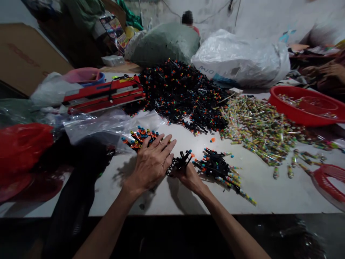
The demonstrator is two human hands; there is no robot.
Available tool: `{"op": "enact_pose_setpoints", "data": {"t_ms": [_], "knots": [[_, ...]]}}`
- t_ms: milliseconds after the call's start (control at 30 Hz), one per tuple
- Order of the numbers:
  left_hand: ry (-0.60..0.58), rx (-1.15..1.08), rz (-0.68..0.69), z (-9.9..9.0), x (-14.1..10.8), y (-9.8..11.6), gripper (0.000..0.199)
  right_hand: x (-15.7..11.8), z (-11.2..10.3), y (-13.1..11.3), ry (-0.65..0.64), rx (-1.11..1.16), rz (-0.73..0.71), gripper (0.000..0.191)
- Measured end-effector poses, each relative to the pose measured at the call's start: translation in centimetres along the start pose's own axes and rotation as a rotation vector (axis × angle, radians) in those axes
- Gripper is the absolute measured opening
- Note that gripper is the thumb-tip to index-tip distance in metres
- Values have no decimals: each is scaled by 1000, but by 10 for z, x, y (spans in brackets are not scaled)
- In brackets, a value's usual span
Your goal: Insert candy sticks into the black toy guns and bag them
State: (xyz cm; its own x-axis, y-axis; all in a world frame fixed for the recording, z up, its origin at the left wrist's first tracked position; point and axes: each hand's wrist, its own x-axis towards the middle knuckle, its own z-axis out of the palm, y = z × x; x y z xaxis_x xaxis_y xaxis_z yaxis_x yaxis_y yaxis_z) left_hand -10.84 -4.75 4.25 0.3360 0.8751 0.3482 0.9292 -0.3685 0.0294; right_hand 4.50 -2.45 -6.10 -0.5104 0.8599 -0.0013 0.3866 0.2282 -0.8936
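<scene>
My left hand (152, 162), its fingers stretched out and lying close together, rests over a bunch of black pieces with orange and blue tips (138, 138). Just right of it, my right hand (188, 175) is closed around several black plastic pieces (181, 162); its fingertips are partly hidden beneath them. Beside the right hand lies a small pile of black pieces (215, 163) mixed with yellow-green tubes. Behind the hands rises a large heap of black pieces with coloured tips (183, 93).
Wrapped yellow-green tubes (258, 126) are heaped at the right, near a red basin (302, 106) and a red basket (330, 183). A red sealing device (105, 94) and clear plastic bags (99, 126) are at the left. A person's hands (330, 72) show far right.
</scene>
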Motion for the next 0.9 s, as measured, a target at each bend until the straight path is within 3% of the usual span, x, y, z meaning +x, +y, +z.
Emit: {"op": "enact_pose_setpoints", "data": {"t_ms": [133, 233, 333, 433, 533, 633, 900], "knots": [[27, 32, 23, 5, 1, 0, 51, -2, 15, -20, -73, -473, 24, 22], [67, 50, 36, 7, 2, -2, 48, -8, 8, -33, -123, -610, 21, 26], [95, 35, 72, 9, 2, -6, 44, -29, -47, -30, -101, -603, 30, 28], [99, 13, 94, 8, 2, -8, 45, -56, -125, -14, 18, -870, 316, 24], [81, 9, 84, 7, 2, -7, 45, -67, -174, 7, -93, -1087, 428, 26], [73, 17, 76, 7, 1, -7, 45, -61, -180, 20, -224, -1196, 376, 20], [51, 15, 78, 9, -2, -13, 47, -49, -174, 7, -113, -1133, 311, 20]]}}
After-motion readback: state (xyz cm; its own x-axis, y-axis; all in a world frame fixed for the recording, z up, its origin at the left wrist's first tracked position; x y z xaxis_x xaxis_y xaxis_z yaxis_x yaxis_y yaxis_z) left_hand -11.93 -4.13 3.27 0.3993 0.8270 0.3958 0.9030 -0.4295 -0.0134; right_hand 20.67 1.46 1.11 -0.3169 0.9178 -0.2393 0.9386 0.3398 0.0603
